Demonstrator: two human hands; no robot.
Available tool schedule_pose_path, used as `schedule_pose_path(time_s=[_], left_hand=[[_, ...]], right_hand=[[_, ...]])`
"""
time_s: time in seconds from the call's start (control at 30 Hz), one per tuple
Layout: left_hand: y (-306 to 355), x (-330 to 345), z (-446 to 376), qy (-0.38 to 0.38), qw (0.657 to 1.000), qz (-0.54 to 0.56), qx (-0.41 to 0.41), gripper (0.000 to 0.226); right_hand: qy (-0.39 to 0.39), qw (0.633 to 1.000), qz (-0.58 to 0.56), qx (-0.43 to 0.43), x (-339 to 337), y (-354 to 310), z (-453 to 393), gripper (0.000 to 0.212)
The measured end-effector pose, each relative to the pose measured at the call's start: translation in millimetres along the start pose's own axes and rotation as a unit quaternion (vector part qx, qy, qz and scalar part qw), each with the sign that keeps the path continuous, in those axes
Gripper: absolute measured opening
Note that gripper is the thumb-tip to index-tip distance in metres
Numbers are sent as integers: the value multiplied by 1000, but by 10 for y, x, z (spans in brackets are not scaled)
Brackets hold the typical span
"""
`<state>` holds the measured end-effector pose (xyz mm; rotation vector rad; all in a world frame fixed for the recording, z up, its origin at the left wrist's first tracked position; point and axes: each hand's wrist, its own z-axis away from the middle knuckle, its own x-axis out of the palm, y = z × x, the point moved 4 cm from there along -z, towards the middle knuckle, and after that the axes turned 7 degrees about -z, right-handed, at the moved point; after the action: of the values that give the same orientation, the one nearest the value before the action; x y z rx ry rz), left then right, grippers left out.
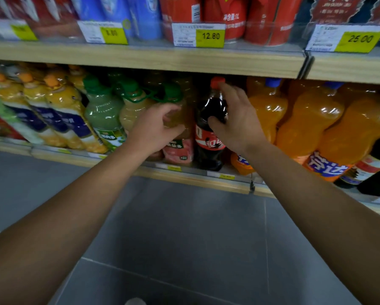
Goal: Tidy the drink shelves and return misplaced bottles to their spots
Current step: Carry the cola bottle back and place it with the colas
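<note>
The cola bottle (210, 126) is being gripped by the right hand (235, 119); the juice bottle (180, 133) is being held by the left hand (156, 128); neighbouring bottles risk being toppled by a hasty pull.

Both bare forearms reached forward and up from the lower corners of the view, converging toward the middle. The left hand (157, 126) had its fingers curled (thumb underneath), closed loosely against a bottle. The right hand (235, 119) was wrapped round another bottle's shoulder, thumb in front, fingertips stretched up to the cap
</note>
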<state>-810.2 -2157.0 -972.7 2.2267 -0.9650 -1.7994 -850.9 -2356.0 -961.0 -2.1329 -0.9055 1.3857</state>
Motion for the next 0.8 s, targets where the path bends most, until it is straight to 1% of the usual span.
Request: schedule_pose_path(time_s=[0.07, 0.13, 0.2, 0.27, 0.4, 0.47, 0.57, 0.7, 0.8], left_hand=[[-99, -36, 5, -5, 1000, -14, 0, 48], [-126, -35, -30, -13, 1000, -16, 7, 50], [-91, -9, -88, -14, 1000, -3, 19, 52], [-19, 43, -156, -12, 999, 25, 35, 53], [73, 205, -251, 1, 992, 111, 63, 61], [89, 305, -219, -8, 988, 130, 88, 69], [48, 495, -141, -42, 980, 162, 112, 85], [99, 748, -34, -86, 968, 182, 147, 107], [125, 1017, 85, -124, 968, 154, 153, 128]], right_hand=[[-3, 999, 41, 9, 107, -51, -155, 77], [-10, 996, 87, 23, 172, -64, -290, 77], [-6, 992, 121, 27, 186, -82, -358, 71], [16, 990, 140, 13, 157, -98, -342, 62], [59, 988, 144, -19, 76, -119, -148, 50], [82, 986, 138, -36, 16, -160, -42, 42], [106, 983, 145, -34, -77, -180, 107, 32], [94, 983, 153, -28, -208, -174, 338, 33], [82, 987, 130, -40, -291, -126, 640, 33]])
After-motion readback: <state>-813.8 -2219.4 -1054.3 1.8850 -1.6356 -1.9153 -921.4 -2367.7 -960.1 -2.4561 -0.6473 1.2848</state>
